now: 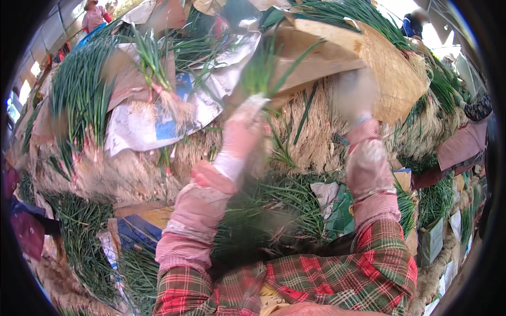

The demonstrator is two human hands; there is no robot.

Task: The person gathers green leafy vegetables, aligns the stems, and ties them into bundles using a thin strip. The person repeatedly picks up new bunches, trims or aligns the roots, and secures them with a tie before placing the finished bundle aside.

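Note:
My left hand (249,112), wrapped at the wrist in white, grips a small bunch of green onions (259,73) whose leaves point up and blur with motion. My right hand (355,93) is strongly blurred at the edge of a brown paper sheet (389,75); its fingers cannot be made out. Beneath the sheet hang the pale roots (316,122) of a thick stack of green onions. Left of my left hand, a loose bunch with reddish bulbs (162,89) lies on a white printed sack (201,94). Farther left, a larger green onion bunch (81,91) drapes over the pile.
More green onions (292,205) lie low in front of my body. A blue and yellow sack (138,229) is at lower left. People stand at the far left back (95,17) and right back (413,23); another person's sleeve (478,108) shows at the right edge.

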